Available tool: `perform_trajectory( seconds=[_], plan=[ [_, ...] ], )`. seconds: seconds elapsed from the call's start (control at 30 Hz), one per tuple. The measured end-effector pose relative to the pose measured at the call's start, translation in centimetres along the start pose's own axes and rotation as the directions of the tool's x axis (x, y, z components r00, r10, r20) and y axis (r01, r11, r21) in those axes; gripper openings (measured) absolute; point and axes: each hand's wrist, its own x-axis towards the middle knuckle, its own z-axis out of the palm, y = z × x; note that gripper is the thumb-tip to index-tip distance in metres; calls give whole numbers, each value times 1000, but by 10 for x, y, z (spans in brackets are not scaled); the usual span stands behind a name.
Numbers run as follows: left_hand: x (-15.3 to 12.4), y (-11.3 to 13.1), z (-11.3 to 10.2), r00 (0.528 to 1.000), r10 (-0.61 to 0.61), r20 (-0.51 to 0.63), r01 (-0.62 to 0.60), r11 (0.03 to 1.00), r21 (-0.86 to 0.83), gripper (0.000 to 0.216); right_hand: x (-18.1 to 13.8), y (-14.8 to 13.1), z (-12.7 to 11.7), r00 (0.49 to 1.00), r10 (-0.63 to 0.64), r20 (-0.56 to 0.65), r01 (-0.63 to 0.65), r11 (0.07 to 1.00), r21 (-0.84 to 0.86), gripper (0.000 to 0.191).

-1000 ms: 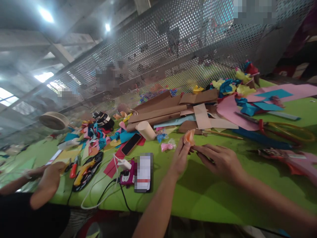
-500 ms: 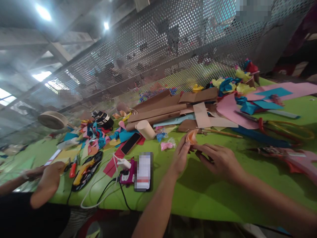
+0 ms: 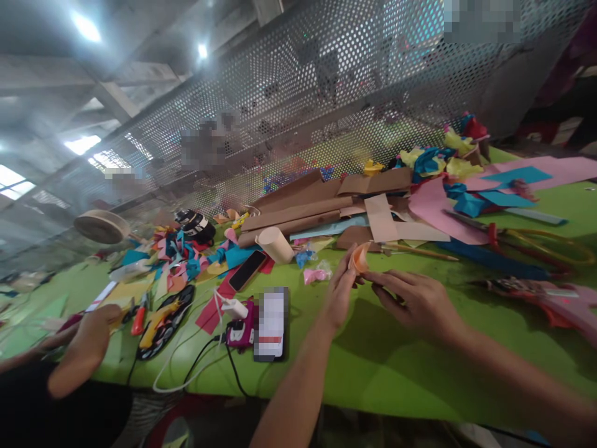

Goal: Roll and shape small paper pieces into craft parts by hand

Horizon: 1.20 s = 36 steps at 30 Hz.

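Observation:
A small curled piece of orange paper (image 3: 360,257) is held above the green table (image 3: 396,367). My left hand (image 3: 339,292) pinches its left side with the fingertips. From the right, my right hand (image 3: 415,302) reaches in and its fingertips touch the paper's lower edge. Both hands hover over bare green tabletop, just in front of a pile of brown paper strips (image 3: 308,208).
A co-worker's hand (image 3: 91,336) rests at the left edge near pliers (image 3: 138,318). Two phones (image 3: 270,323) (image 3: 247,270), cables, a paper roll (image 3: 275,244), coloured scraps (image 3: 186,258), pink sheets (image 3: 438,208) and scissors (image 3: 536,242) crowd the table. A perforated metal screen (image 3: 326,93) stands behind.
My hands turned the orange paper slightly and lifted it a little. The co-worker's hand at the left shifted slightly.

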Motion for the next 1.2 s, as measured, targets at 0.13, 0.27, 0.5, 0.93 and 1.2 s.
perform_trajectory(
  seconds=[0.13,0.27,0.5,0.93,1.2],
  plan=[
    [0,-3,0,998,53,24,-54,997,57,54,1,0,-3,998,62,-33,-61,998,29,30],
    [0,-7,2,989,140,50,-148,941,304,54,4,1,-7,984,168,-59,-161,980,116,24],
    [-6,-6,10,965,228,129,-258,754,604,56,6,-1,-6,947,318,-40,-297,919,260,14],
    [-5,-11,10,955,284,92,-294,846,444,36,7,-1,-10,967,250,-41,-233,943,239,11],
    [-4,-4,12,952,272,143,-303,760,574,38,10,5,-16,956,201,-212,-172,974,144,12]
  ],
)
